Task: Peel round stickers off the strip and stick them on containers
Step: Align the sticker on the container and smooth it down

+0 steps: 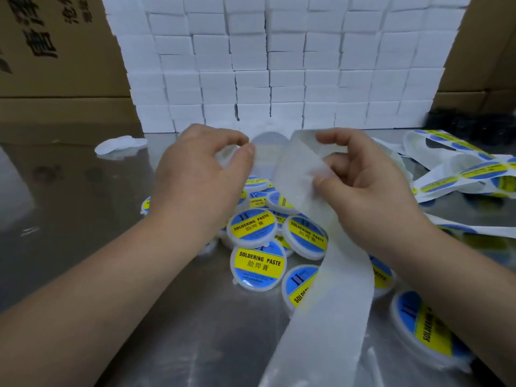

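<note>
Right hand (363,185) is pinching the strip (301,169) near its top end, and the strip is trailing toward 6 o'clock. Left hand (201,174) is pinching a pale round disc (269,142) just at the strip's 9 o'clock edge. Labelled containers (258,263) are lying heaped beneath both hands. I am seeing bare table (83,191) lying open toward 9 o'clock.

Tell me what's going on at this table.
A person is labelling small round tubs. The right hand grips the white backing strip, while the left hand pinches a pale round piece, too blurred to identify. Tubs already labelled Soldering Paste lie piled beneath on the metal table.
</note>
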{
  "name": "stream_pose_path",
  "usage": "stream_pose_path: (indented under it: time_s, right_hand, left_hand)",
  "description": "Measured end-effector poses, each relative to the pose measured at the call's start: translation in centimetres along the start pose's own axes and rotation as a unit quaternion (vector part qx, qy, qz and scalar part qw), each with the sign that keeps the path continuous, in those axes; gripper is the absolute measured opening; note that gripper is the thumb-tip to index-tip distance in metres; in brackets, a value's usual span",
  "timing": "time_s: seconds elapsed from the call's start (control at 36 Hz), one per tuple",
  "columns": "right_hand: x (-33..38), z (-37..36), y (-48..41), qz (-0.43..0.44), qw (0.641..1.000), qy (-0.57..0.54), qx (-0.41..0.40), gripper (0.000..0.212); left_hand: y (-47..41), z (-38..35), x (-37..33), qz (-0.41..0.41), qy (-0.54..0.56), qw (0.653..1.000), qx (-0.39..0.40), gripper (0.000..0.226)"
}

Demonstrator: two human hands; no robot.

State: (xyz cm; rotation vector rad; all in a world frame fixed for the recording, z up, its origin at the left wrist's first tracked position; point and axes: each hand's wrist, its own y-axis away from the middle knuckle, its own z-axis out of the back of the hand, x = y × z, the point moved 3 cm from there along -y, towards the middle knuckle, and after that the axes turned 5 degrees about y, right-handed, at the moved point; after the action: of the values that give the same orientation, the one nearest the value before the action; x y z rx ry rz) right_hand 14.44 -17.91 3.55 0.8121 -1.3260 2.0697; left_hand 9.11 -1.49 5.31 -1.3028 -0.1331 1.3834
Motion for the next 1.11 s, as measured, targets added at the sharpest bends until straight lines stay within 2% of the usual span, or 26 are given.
stream_pose_path:
  time_s: [0.11,0.17,0.25,0.47,0.58,0.78,0.89,1.11]
  right_hand:
    - [0.4,0.6,0.1,0.014,0.999,0.017,-0.044,0.056]
    - [0.7,0.9,0.3,0.029,0.996,0.049,-0.065,0.067]
    - [1.1,1.1,0.5,0.047,0.991,0.085,-0.087,0.071]
    - [1.3,0.9,0.5,0.061,0.987,0.122,-0.091,0.068]
    - [1.2,1.1,0.4,0.080,0.984,0.128,-0.095,0.069]
    - [1.2,0.2,0.5,0.151,0.969,0.185,-0.064,0.042]
    - [1.2,0.4,0.3,0.149,0.969,0.182,-0.073,0.044]
    - [1.4,0.5,0.3,0.143,0.973,0.171,-0.057,0.049]
  left_hand:
    - [-0.7,0.8,0.4,0.044,0.035,0.998,-0.039,0.024]
    - [-0.7,0.7,0.5,0.055,0.042,0.997,-0.038,0.024]
    - [-0.3,0.3,0.5,0.057,0.042,0.997,-0.022,0.022]
    - [0.3,0.1,-0.2,0.006,0.038,0.999,-0.010,0.030]
    - [0.4,0.0,-0.4,-0.014,0.026,1.000,0.002,0.018]
    - [0.4,0.3,-0.5,-0.029,0.054,0.997,-0.041,0.017]
    - [0.5,0.4,-0.6,-0.047,0.052,0.995,-0.070,0.014]
    - [0.8,0.4,-1.0,-0.068,0.026,0.995,-0.073,0.021]
